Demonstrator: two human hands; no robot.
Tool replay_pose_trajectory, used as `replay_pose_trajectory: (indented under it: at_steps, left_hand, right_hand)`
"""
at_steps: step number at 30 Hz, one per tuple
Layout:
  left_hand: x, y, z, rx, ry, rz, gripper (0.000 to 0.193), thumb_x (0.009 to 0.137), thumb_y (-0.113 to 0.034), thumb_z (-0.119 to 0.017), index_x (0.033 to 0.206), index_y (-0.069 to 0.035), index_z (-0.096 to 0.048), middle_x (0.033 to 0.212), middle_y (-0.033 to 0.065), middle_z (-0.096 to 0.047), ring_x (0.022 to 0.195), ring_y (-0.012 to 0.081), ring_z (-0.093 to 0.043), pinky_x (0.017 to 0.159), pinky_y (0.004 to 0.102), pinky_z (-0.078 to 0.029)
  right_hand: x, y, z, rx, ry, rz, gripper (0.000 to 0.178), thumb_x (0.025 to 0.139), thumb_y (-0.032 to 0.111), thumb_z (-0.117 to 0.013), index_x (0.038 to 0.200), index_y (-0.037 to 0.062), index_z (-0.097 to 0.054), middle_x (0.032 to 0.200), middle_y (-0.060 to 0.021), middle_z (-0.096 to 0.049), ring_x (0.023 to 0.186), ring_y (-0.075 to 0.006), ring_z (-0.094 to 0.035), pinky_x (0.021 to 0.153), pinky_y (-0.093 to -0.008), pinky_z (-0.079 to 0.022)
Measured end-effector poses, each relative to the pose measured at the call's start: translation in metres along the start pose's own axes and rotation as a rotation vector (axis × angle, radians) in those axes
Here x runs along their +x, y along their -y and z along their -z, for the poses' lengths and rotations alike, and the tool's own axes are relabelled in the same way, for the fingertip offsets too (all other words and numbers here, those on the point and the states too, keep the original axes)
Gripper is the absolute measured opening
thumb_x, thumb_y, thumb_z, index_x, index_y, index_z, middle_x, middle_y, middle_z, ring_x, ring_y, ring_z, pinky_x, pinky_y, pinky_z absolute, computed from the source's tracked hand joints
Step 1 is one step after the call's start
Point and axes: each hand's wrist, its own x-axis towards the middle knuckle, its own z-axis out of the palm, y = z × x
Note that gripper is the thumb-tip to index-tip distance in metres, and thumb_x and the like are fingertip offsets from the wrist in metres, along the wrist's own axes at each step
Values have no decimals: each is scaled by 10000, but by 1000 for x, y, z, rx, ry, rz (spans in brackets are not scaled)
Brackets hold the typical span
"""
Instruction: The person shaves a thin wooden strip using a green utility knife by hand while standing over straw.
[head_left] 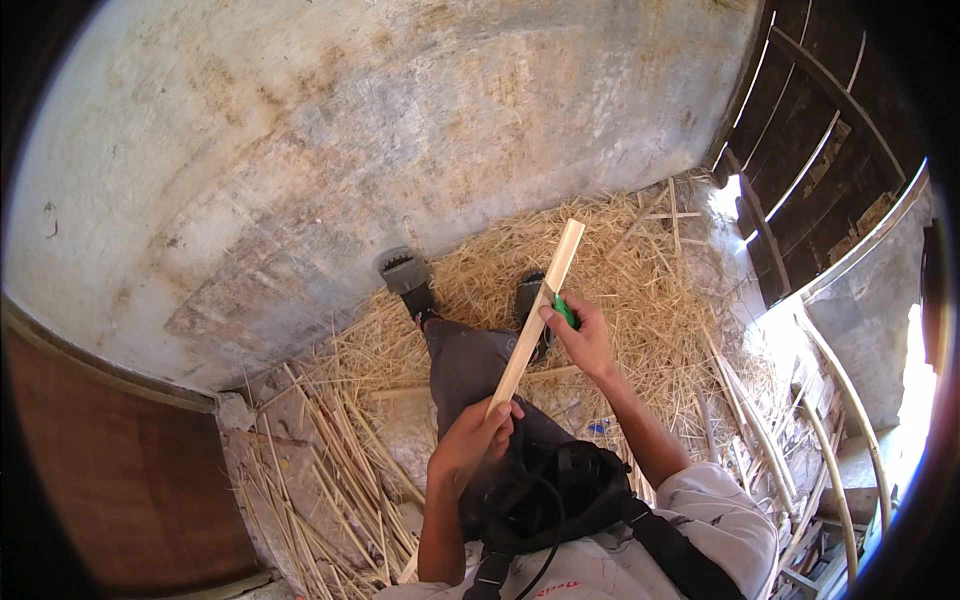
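Observation:
A long pale strip of split bamboo or wood [535,325] slants up and away from my lap. Its lower part is in my left hand [475,435], whose fingers are wrapped round it. Further up, my right hand [582,335] is closed on a green-handled knife [565,310]. What seems to be its short blade lies against the strip, with my right thumb on the strip's near side. The strip's far end sticks out free above the straw, and its lowest part is partly hidden behind my left hand and forearm.
Straw and shavings [630,260] cover the floor around my feet. Thin sticks [340,470] lie in a heap at lower left; curved poles [840,400] lean at right. A stained wall [400,150] stands ahead, a brown panel [110,470] at left, and a dark slatted door [820,150] at upper right.

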Motion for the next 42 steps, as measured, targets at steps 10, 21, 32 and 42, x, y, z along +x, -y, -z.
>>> replay_pose_trajectory:
  at_steps: [10,21,32,42]
  left_hand:
    - [-3,-8,-7,-51,-24,42,301,1138,-336,-524,1068,-66,-638,717,-99,-434,577,15,-385,503,232,-322]
    - [0,10,-3,18,-95,26,282,1146,-331,-504,992,-109,-585,789,-100,-429,662,13,-384,571,229,-324]
    - [3,20,0,41,-121,-97,310,1161,-289,-455,937,-88,-530,755,-64,-399,640,47,-369,566,254,-348]
    - [5,24,0,241,-173,-118,306,1152,-262,-457,938,-62,-546,739,-49,-452,633,52,-409,566,267,-370]
  right_hand:
    - [-6,4,4,-24,75,-23,227,967,230,-792,1008,28,-696,729,50,-522,688,-47,-466,619,-274,-403]
    - [-19,21,7,-311,39,72,256,1001,328,-726,1007,79,-665,764,-82,-631,618,-263,-634,621,-385,-494]
    - [-45,-5,-9,-720,137,595,238,951,374,-755,941,142,-702,776,-63,-666,620,-293,-674,560,-408,-517]
    - [33,11,42,-823,-197,331,249,950,334,-760,1029,100,-725,857,-117,-725,677,-356,-702,583,-440,-545]
